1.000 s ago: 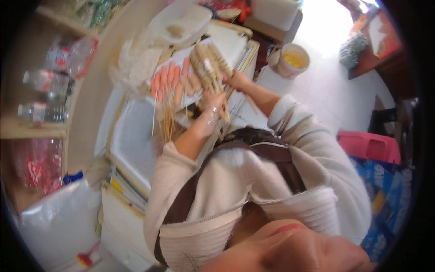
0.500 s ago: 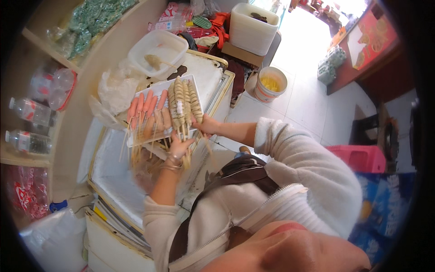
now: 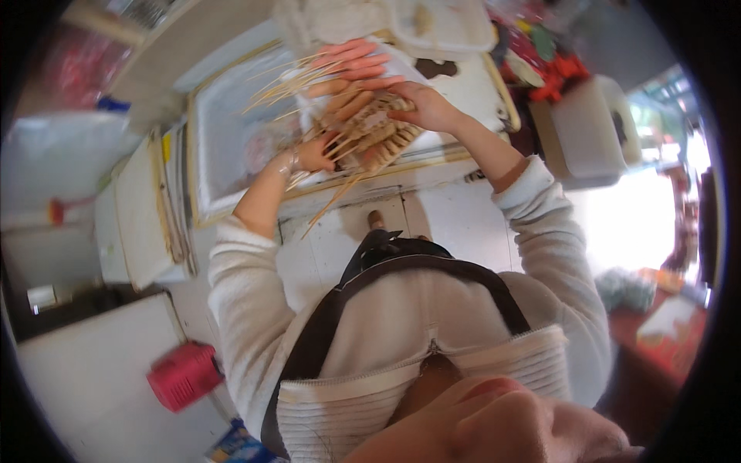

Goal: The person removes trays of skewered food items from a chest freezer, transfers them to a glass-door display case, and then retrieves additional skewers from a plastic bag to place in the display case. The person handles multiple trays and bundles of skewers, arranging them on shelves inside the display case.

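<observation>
Both hands, left hand (image 3: 312, 154) and right hand (image 3: 424, 108), grip skewers (image 3: 370, 131) over the white tray (image 3: 231, 147).

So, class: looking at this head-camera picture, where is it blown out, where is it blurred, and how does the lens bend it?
Head view: glare washes out the floor at right; the skewers and both hands, left and right, are smeared by motion; the freezer edges bow, and the corners are black.

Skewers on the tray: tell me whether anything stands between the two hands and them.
Nothing visible does. The left hand is already closed on the stick ends of the beige skewers, and the right hand rests on their food end. The pink sausage skewers lie beside them on the same tray, above the chest freezer.
</observation>
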`<action>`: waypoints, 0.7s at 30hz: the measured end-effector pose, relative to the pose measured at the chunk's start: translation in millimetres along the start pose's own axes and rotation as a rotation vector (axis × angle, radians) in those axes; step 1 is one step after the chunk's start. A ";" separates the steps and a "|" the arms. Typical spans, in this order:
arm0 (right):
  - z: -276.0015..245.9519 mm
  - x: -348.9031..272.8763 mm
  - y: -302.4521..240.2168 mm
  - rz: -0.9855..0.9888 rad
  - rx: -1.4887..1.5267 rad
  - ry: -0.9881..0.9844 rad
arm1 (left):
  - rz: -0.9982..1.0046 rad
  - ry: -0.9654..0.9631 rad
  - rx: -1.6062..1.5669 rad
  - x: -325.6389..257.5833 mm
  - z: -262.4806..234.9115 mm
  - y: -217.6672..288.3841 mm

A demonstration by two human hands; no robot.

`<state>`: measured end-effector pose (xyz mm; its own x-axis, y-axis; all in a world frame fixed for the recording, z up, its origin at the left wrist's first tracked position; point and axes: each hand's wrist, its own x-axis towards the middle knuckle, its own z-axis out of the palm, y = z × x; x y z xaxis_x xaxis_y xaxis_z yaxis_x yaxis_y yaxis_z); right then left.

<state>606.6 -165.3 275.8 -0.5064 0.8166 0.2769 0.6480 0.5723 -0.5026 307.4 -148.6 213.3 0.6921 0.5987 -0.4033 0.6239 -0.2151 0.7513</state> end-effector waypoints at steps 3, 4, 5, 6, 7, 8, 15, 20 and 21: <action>3.1 36.3 0.5 0.058 -0.003 -0.211 | -0.046 -0.092 -0.065 10.2 -1.5 0.6; 3.4 46.3 1.4 0.134 0.004 -0.318 | -0.071 -0.101 -0.025 11.0 -3.0 4.5; 2.6 55.2 3.6 0.064 0.008 -0.396 | -0.012 -0.081 -0.039 7.3 -3.6 9.4; 0.7 61.3 7.2 0.009 0.021 -0.489 | 0.050 -0.070 -0.061 3.5 -5.1 16.4; -0.7 66.3 11.5 -0.095 0.051 -0.511 | 0.023 -0.087 -0.008 -0.9 -7.1 23.9; -2.6 70.5 17.5 -0.108 -0.015 -0.622 | 0.007 -0.123 0.039 -3.8 -9.9 32.4; 11.7 96.0 49.2 -0.159 -0.257 -0.776 | 0.259 0.439 0.399 62.3 -52.6 68.3; 22.2 102.0 48.0 0.053 -0.191 -0.811 | 0.297 0.724 0.765 118.3 -51.7 40.9; 22.7 101.3 48.1 0.087 -0.195 -0.845 | 0.293 0.762 0.744 124.9 -47.3 34.4</action>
<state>573.6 -56.7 261.1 -0.6529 0.5734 -0.4949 0.7509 0.5761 -0.3230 398.2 -44.8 213.5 0.6034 0.7123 0.3585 0.7118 -0.6838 0.1605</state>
